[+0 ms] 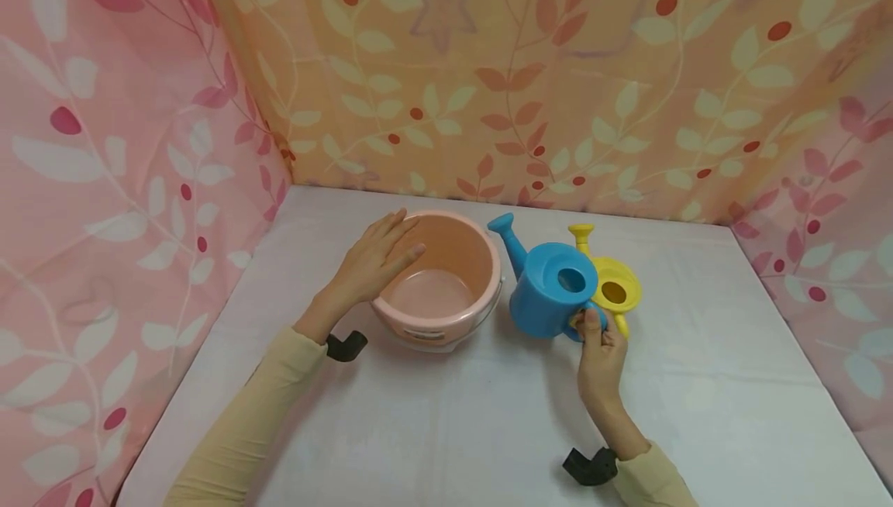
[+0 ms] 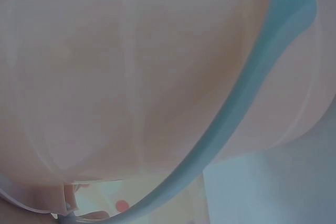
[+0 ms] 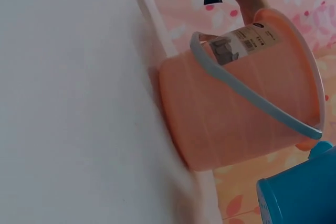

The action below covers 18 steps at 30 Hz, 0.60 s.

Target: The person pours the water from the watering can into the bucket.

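A pink bucket stands upright on the white-covered table, its inside bare. My left hand rests at the bucket's left rim, fingers straight and reaching over the opening. Along the bucket's side hangs its grey handle, which also crosses the left wrist view. By its handle, my right hand grips a blue watering can, just right of the bucket. The can's spout points up and left, towards the bucket's rim. In the right wrist view the can's base shows above the table, at the lower right.
Behind the blue can stands a smaller yellow watering can, partly covered by it and by my right hand. Leaf-patterned cloth walls enclose the table at the back and both sides. A black wrist mount juts from my left wrist.
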### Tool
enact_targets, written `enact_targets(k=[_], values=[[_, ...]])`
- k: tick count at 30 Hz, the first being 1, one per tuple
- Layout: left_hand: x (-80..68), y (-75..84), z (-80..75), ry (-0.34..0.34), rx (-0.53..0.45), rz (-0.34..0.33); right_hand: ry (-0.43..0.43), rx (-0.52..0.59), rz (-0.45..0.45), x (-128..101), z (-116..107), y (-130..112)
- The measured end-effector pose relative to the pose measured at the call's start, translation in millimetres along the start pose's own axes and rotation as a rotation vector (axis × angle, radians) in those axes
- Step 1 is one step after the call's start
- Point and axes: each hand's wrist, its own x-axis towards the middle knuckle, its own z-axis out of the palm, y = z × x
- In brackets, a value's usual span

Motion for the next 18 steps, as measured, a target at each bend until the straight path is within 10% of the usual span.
enact_targets(k=[18], values=[[0.0,1.5,-1.3,-0.008,0.019,-0.015,-0.161,0.154,-0.150,15.3,-11.7,-28.5]])
